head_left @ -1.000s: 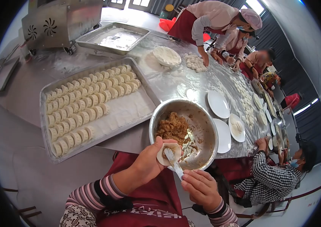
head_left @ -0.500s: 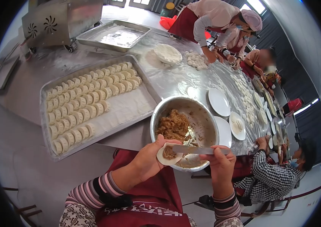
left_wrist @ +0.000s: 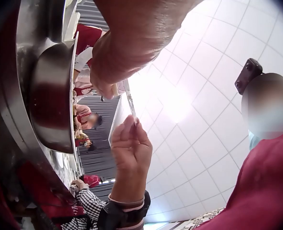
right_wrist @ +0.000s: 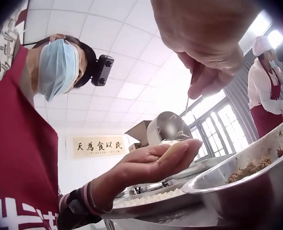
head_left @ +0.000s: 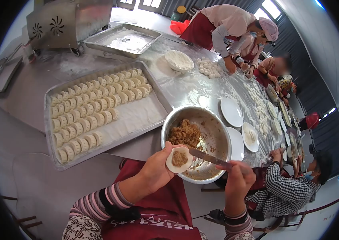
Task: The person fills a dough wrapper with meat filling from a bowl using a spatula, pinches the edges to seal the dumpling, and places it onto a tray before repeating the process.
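In the head view my left hand (head_left: 153,170) holds a round dumpling wrapper (head_left: 172,166), its thumb at the wrapper's edge. A patch of brown filling (head_left: 179,159) lies in the wrapper's middle. My right hand (head_left: 239,182) grips a narrow flat metal spatula (head_left: 209,157), whose blade tip points at the wrapper's right edge. Both hands are at the near side of a steel bowl (head_left: 228,146) holding more meat filling (head_left: 186,133). From the right wrist, the wrapper (right_wrist: 172,151) shows side-on in the left hand. The left wrist view shows the spatula (left_wrist: 130,98) pinched in the right fingers.
Left of the bowl lies a large tray (head_left: 139,116) with rows of shaped dumplings (head_left: 83,100). White plates (head_left: 231,112) stand to the right. Farther back are a floury bowl (head_left: 178,60), dough pieces (head_left: 209,69) and a floured tray (head_left: 123,40). Other people work along the table.
The spatula was pressing filling into the wrapper a second ago, then lay level across its right edge. Now its tip has drawn right, its handle tilts down, and the filling is in full view.
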A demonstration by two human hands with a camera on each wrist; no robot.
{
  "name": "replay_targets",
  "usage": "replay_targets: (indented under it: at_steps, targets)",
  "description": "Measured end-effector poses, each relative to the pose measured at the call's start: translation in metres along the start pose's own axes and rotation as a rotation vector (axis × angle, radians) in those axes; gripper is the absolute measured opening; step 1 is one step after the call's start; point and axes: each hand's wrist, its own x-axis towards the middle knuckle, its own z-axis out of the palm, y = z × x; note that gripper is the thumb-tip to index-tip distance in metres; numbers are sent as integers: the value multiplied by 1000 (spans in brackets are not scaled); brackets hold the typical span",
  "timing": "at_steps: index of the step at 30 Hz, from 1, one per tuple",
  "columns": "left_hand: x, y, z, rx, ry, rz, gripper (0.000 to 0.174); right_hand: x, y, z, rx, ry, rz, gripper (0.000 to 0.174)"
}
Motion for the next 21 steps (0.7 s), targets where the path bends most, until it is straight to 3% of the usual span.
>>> replay_targets:
  at_steps: [2,3,5,6,8,19,21]
  targets:
    - [2,0,1,-18,2,34,57,-10,-9,2,-468,-180,-346,19]
    - [3,0,2,-39,6,66,57,-12,-7,7,-468,-180,-350,19]
    - [5,-2,-1,-42,-11,91,57,-18,-1,21,-607,-329,-734,16]
    - [6,-4,-2,-46,-27,115,57,-23,0,23,-608,-328,-735,16]
    - [6,-5,-4,-59,-29,124,57,-36,1,25,-832,-519,-840,15]
    - [4,-1,-5,-47,0,116,58,-41,-14,23,-870,-640,-869,18]
    - [3,0,-8,-13,-79,117,58,-38,-20,14,-693,-523,-716,15]
